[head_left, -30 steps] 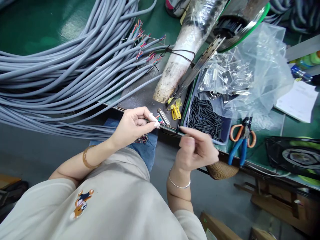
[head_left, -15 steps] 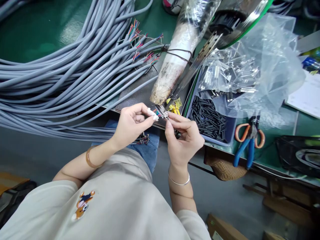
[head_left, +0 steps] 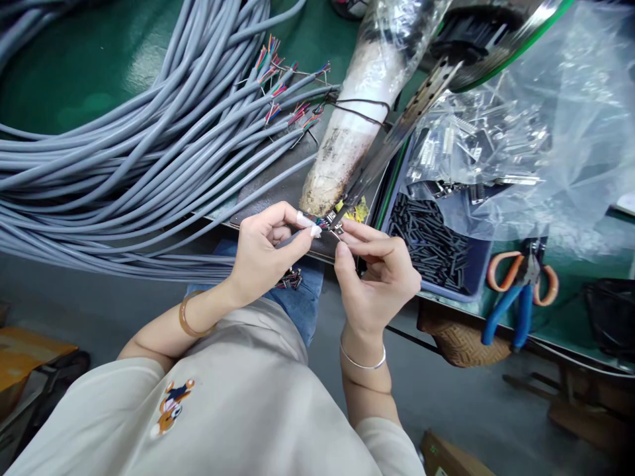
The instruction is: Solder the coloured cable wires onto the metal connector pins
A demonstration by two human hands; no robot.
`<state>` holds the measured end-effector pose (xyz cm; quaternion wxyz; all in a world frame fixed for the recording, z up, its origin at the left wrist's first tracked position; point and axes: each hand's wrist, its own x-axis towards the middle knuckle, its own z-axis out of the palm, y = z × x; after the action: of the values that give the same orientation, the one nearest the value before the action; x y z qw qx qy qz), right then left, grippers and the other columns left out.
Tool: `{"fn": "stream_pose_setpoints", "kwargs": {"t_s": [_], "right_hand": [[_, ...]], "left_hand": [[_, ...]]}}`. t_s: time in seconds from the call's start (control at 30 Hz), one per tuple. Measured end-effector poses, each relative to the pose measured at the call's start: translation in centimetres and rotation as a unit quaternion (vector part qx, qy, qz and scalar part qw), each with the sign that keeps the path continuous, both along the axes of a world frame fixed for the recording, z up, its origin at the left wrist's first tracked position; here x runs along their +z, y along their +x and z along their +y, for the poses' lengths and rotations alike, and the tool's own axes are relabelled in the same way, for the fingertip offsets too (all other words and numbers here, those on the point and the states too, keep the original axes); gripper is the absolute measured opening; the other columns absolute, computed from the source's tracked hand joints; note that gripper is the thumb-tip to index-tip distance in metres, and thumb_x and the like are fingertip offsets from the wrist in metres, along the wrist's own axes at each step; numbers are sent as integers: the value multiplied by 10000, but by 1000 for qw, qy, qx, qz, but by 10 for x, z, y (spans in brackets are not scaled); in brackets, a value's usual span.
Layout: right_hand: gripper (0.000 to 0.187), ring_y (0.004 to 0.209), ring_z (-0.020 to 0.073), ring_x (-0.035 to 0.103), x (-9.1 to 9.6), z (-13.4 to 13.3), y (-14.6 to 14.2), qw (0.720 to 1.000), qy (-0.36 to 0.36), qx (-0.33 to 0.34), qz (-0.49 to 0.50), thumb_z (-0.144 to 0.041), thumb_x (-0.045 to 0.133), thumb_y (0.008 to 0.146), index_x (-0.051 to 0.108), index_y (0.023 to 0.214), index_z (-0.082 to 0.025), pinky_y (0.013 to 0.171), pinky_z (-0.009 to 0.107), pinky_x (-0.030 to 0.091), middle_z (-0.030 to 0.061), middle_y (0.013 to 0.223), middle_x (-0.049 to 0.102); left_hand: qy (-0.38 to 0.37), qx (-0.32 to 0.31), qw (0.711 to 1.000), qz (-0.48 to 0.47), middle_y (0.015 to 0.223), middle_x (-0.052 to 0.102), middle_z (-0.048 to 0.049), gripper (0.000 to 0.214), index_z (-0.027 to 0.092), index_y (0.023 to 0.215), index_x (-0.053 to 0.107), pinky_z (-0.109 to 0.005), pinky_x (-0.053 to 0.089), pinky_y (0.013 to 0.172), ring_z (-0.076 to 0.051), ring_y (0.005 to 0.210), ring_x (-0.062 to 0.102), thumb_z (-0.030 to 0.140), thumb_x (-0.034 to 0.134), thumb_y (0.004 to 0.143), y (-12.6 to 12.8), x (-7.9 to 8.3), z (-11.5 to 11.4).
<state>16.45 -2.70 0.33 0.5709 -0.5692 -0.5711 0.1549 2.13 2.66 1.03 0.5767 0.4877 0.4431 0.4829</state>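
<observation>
One connector (head_left: 331,217): left hand (head_left: 272,246) tight on its wires (head_left: 322,223), right hand (head_left: 377,272) alongside, grip unclear

Cool, fairly even light leaves a pale glare patch on the green tabletop (head_left: 145,66) left of the wrapped tube (head_left: 342,142) and scattered glints on the plastic bag (head_left: 583,125) right of it. Below the tube, the floor (head_left: 317,360) is dim; the connector (head_left: 331,216) beside its tip looks soft; wide-angle stretching marks the edges.
</observation>
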Motion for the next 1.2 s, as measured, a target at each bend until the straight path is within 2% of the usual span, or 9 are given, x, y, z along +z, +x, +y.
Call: {"fn": "stream_pose_setpoints", "kwargs": {"t_s": [0.27, 0.57, 0.87, 1.2], "right_hand": [[137, 940, 193, 816, 10, 5, -1, 998, 16, -8, -67, -91, 744, 880, 689, 898, -216, 818, 309, 703, 39, 1091, 819], [127, 924, 163, 809, 5, 2, 3, 998, -6, 3, -70, -122, 751, 889, 670, 882, -218, 833, 298, 698, 24, 1093, 817], [141, 911, 191, 808, 14, 11, 3, 984, 44, -23, -171, -130, 773, 880, 724, 918, -257, 792, 326, 684, -9, 973, 818], [157, 863, 160, 801, 8, 2, 4, 973, 54, -22, -222, -125, 737, 894, 635, 884, -244, 749, 278, 650, 17, 1056, 823]], "left_hand": [[58, 15, 998, 35, 642, 657, 15, 109, 161, 750, 695, -175, 373, 456, -45, 495, 487, 210, 787, 784, -2, 7, 1], [5, -2, 1000, 25, 620, 633, 19, 137, 159, 718, 674, -173, 348, 450, -40, 481, 460, 193, 803, 750, -3, 3, 0], [47, 19, 998, 46, 619, 634, 16, 110, 167, 750, 709, -189, 368, 465, -58, 508, 483, 217, 802, 781, -2, 8, -1], [-17, -12, 1000, 17, 638, 629, 9, 169, 172, 725, 676, -199, 357, 465, -61, 508, 483, 198, 842, 742, -3, 2, -3]]}}
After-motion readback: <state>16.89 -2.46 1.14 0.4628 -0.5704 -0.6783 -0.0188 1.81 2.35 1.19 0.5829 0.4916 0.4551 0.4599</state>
